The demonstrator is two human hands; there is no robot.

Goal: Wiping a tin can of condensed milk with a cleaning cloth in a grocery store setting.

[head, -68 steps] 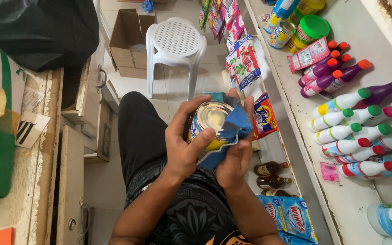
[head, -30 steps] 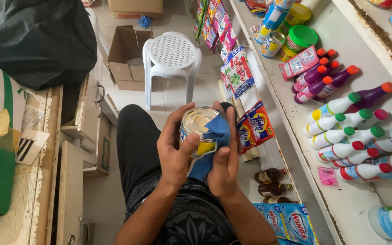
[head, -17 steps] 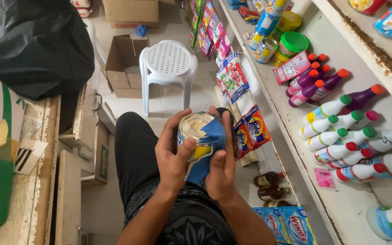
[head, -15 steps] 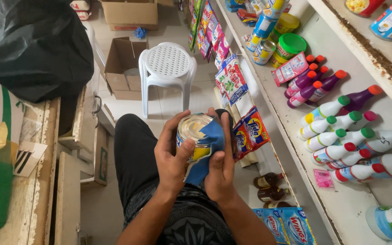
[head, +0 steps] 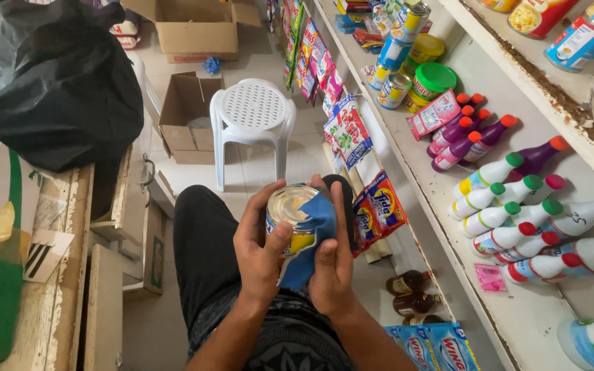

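White stool (head: pixel 252 113) and boxes (head: pixel 187 117) ahead; shelf (head: pixel 448 227) crowds right.

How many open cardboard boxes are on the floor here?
2. One open cardboard box lies at the top of the view; the other stands beside the white stool. More may be hidden behind the black bag.

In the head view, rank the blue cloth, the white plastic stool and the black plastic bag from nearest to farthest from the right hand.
1. Blue cloth: pressed under the right hand, against the tin can.
2. White plastic stool: on the floor ahead, beyond the knees.
3. Black plastic bag: far up on the left, above the wooden counter.
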